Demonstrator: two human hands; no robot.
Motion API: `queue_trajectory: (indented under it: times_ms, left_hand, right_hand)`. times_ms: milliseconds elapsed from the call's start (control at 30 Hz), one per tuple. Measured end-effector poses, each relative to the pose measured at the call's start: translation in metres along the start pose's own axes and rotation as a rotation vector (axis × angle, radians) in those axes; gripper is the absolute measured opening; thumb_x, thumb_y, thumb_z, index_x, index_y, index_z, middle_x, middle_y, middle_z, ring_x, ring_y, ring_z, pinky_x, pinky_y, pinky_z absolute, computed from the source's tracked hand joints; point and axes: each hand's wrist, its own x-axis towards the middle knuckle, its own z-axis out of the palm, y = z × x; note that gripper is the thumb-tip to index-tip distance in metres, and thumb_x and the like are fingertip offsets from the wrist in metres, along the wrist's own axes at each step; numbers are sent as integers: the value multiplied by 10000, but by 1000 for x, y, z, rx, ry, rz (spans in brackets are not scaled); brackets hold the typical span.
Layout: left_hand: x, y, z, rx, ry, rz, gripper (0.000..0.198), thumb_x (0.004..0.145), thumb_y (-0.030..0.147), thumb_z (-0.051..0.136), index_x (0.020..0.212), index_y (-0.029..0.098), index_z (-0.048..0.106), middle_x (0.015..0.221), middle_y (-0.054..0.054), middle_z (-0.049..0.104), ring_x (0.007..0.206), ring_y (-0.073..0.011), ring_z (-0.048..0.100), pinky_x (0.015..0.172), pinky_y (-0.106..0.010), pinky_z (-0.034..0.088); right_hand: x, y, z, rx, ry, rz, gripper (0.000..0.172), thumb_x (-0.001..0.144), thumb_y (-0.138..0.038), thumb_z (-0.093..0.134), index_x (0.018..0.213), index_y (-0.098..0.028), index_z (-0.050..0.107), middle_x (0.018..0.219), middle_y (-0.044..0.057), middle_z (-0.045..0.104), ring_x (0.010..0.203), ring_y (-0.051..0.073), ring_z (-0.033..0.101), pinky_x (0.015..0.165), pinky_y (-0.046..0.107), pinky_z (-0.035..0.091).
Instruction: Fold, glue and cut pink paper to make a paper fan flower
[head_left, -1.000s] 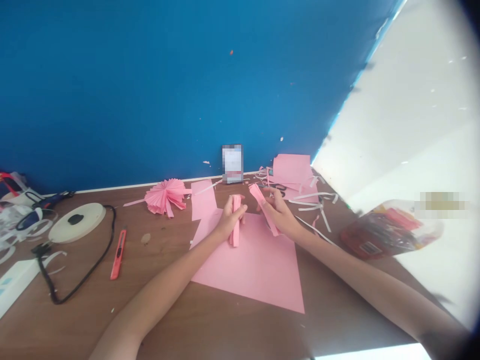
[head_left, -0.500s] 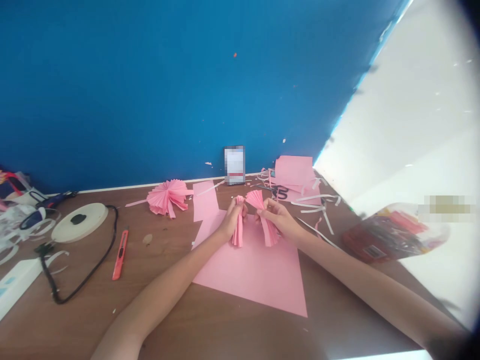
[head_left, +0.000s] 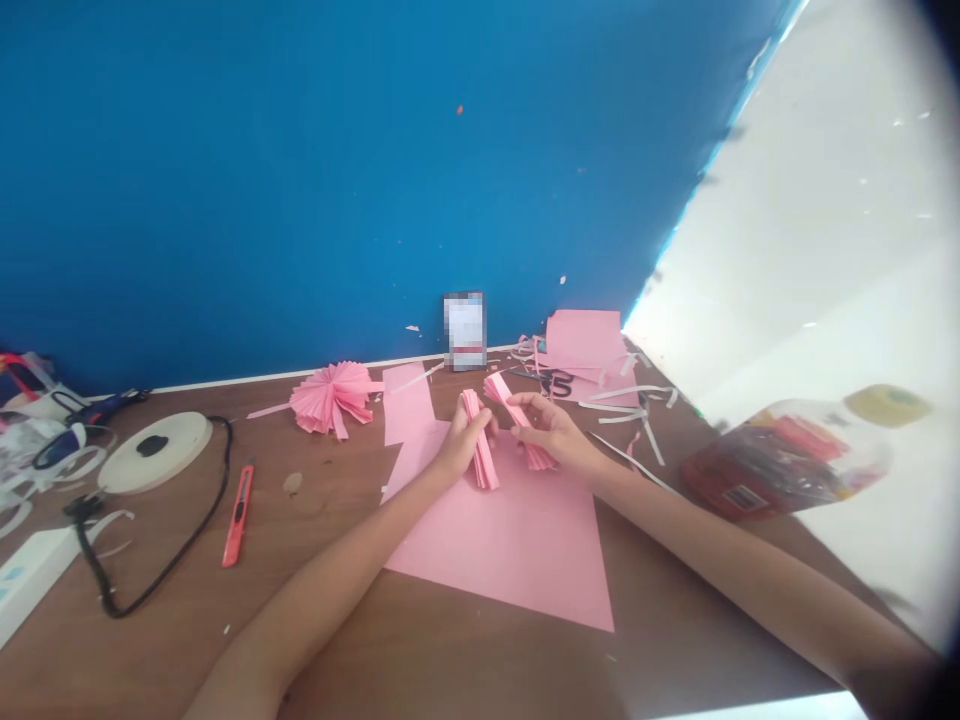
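My left hand [head_left: 459, 442] is closed round the middle of a pleated pink paper strip [head_left: 480, 455] that stands nearly upright. Close beside it, my right hand [head_left: 551, 432] pinches a second pleated pink paper strip [head_left: 517, 425], tilted to the left at its top. The two folded pieces nearly touch at their upper ends. Both hands hover over a large flat pink sheet [head_left: 510, 540] lying on the brown table [head_left: 150, 640].
A finished pink paper fan [head_left: 330, 396] lies at the back. An orange utility knife [head_left: 238, 514], a black cable [head_left: 172, 550] and a white round device [head_left: 154, 451] sit at the left. Scissors [head_left: 559, 381], white paper strips [head_left: 626, 400] and pink sheets [head_left: 585, 342] lie behind my right hand. A red packet [head_left: 772, 455] is at the right.
The two pleated pieces have been brought closer together. The right piece fanned out half a second ago and is now pressed narrower and tilted toward the left piece.
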Motion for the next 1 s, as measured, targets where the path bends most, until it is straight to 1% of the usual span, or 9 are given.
queue_trajectory:
  times_ms: [167,333,433,500,600,733,867,933,1000]
  left_hand:
    - [1,-1,0,6,43,30,293,851,472,483,853,208,357,703,30,538,535,-86,509,565,-233,426]
    - [0,3,3,10,45,44,321,864,512,444,807,199,398,668,32,501,493,-73,449,494,-216,370]
    - [-1,6,3,42,51,77,351,885,510,403,750,187,423,637,22,481,508,-76,441,516,-223,367]
    - [-1,6,2,53,56,87,360,891,506,393,736,183,430,637,15,488,530,-82,458,552,-232,384]
    - [-1,3,1,35,74,73,331,885,504,410,781,190,428,669,17,506,526,-81,465,557,-235,391]
    - [-1,0,1,31,132,72,290,838,471,528,873,208,411,697,34,514,546,-82,485,584,-236,415]
    - [-1,1,0,14,130,75,282,844,460,524,908,205,423,659,36,499,561,-97,506,582,-237,419]
    - [-1,1,0,-9,146,61,286,839,462,529,919,203,438,654,36,500,574,-99,515,586,-233,421]
    - [-1,0,0,-42,179,56,295,821,454,558,927,204,445,702,30,519,611,-99,532,603,-229,433]
  right_hand:
    - [-2,3,1,-12,29,29,396,744,-350,659,1083,-242,487,762,-39,536,540,84,514,486,234,456]
    - [-5,5,4,-60,84,-12,444,806,-422,581,1191,-272,419,862,-15,571,486,68,508,375,190,392]
    - [-6,10,8,-79,125,-37,470,828,-450,539,1242,-285,386,923,3,580,473,63,515,372,194,411]
    - [-8,14,11,-84,129,-50,478,837,-466,519,1256,-290,372,865,-13,575,453,64,511,374,200,428]
    - [-11,19,18,-99,112,-83,472,852,-473,498,1264,-292,357,798,-31,564,431,70,507,367,203,432]
    - [-14,22,23,-105,79,-109,460,878,-471,461,1283,-293,334,877,1,589,433,71,511,360,209,425]
    - [-16,23,23,-162,63,-118,497,882,-444,470,1336,-315,314,857,7,590,440,82,497,375,227,430]
    - [-17,24,22,-223,62,-115,526,884,-419,474,1370,-337,288,917,20,602,428,77,474,379,239,433]
    - [-16,26,20,-298,63,-126,510,886,-391,470,1368,-346,310,1031,40,601,455,81,485,408,254,454]
